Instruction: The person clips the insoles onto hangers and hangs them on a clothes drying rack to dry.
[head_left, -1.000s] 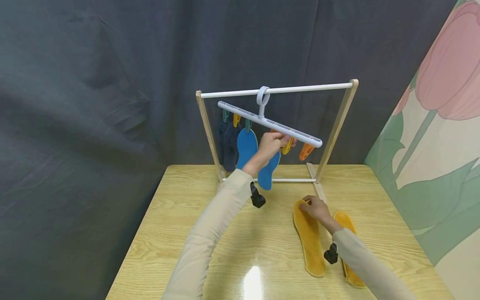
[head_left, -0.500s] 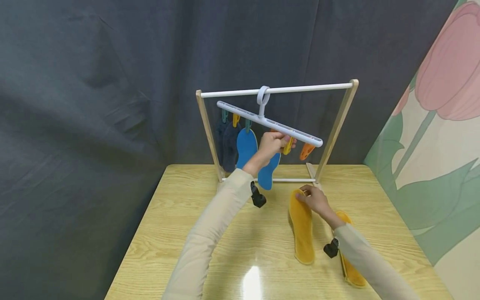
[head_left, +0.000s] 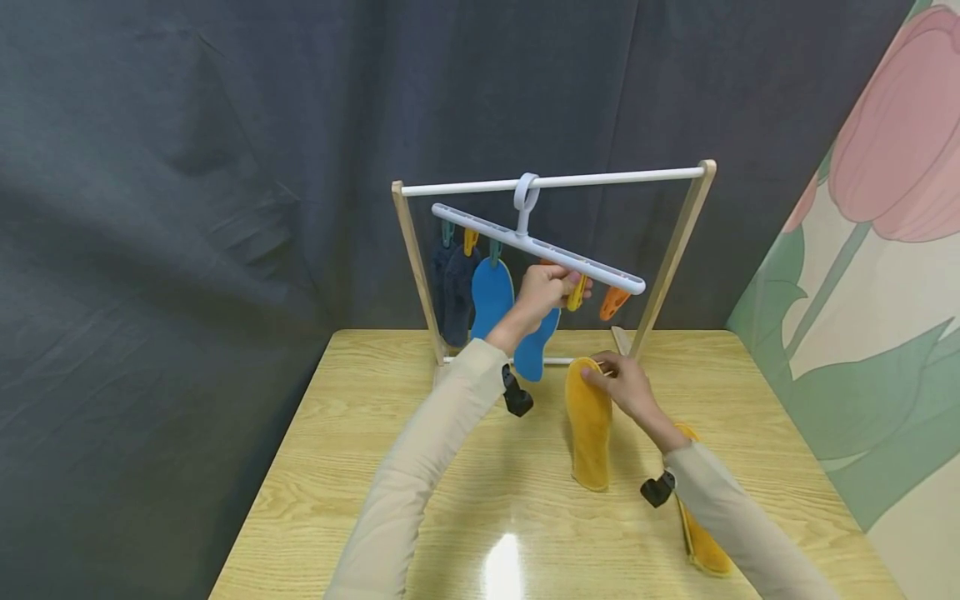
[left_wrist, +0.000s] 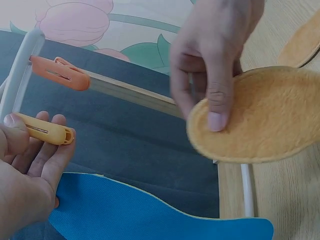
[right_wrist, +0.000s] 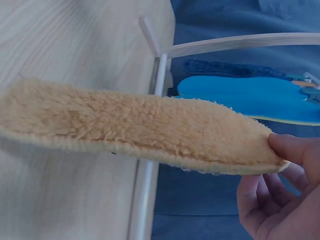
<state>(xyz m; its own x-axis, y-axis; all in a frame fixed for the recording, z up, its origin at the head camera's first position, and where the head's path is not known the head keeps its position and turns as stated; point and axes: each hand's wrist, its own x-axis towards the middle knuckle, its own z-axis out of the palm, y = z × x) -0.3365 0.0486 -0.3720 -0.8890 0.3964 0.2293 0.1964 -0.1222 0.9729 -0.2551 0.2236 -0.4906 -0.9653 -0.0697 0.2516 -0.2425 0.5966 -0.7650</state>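
Note:
My left hand (head_left: pixel 542 292) pinches a yellow clothespin (left_wrist: pixel 45 131) that hangs from the pale hanger (head_left: pixel 558 252). By its top end, my right hand (head_left: pixel 626 383) grips a fleecy yellow insole (head_left: pixel 589 425), which hangs below and to the right of the clothespin. Two blue insoles (head_left: pixel 492 296) hang from the hanger, one partly behind my left hand. Dark fuzzy insoles (head_left: pixel 459 292) are clipped at its left end. An orange clothespin (head_left: pixel 614 302) hangs at the right end with nothing in it. A second yellow insole (head_left: pixel 705 537) lies on the table, partly under my right forearm.
The hanger hooks over the white top bar (head_left: pixel 615 177) of a rack with wooden side posts (head_left: pixel 675 250). It tilts down to the right. The rack stands at the back of the wooden table (head_left: pixel 360 467), before a dark curtain (head_left: pixel 225 208). A tulip-patterned surface (head_left: pixel 885 250) borders the right.
My right hand has lifted the yellow insole off the table and moved it up and left, toward the rack. The left hand stays at the yellow clothespin.

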